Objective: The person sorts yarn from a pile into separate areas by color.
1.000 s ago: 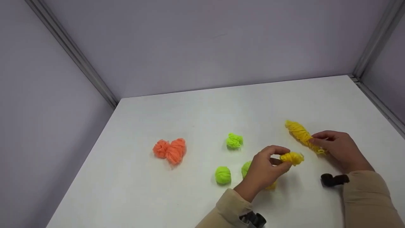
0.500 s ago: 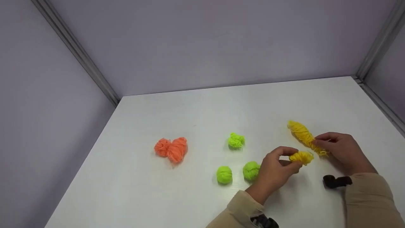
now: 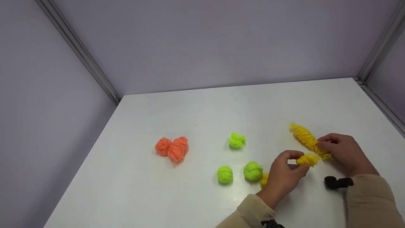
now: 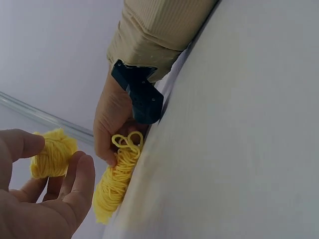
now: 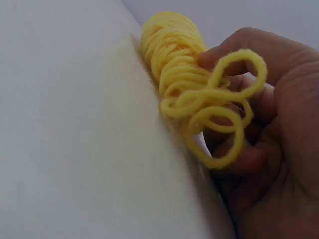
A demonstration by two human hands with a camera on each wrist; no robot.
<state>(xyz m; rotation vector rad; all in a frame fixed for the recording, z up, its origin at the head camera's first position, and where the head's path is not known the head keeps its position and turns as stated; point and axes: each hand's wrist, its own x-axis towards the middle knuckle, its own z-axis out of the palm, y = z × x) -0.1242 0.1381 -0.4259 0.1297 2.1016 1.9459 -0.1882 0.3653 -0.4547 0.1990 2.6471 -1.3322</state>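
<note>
- Left hand (image 3: 281,175) is pinching a small yellow yarn ball (image 3: 307,160) between thumb and fingers at the lower right of the frame; right hand (image 3: 345,153), farther right, is grasping a long yellow skein (image 3: 305,136) near its looped end.
- White tabletop (image 3: 142,196) is filling the lower frame, its far edge running just below the middle on the left and climbing slightly toward the right.
- Pale lilac back wall (image 3: 202,41) is rising behind it, with a left wall (image 3: 47,110) and a right wall (image 3: 389,66) closing in the sides; grey metal strips are marking both corners.
- Long skein is lying slantwise on the tabletop, loose loops showing in the right wrist view.
- Two orange yarn bundles (image 3: 177,149) are resting against each other left of centre.
- A ragged green tuft (image 3: 237,140) is sitting right of centre, with two round green balls (image 3: 225,174) below it, side by side and apart.
- Another yellow piece (image 3: 264,180) is peeking out beside the right-hand green ball, the left hand and wrist partly blocking it.
- Beige sleeves (image 3: 370,199) are entering from the bottom edge, black devices (image 3: 338,182) jutting at the wrists.
</note>
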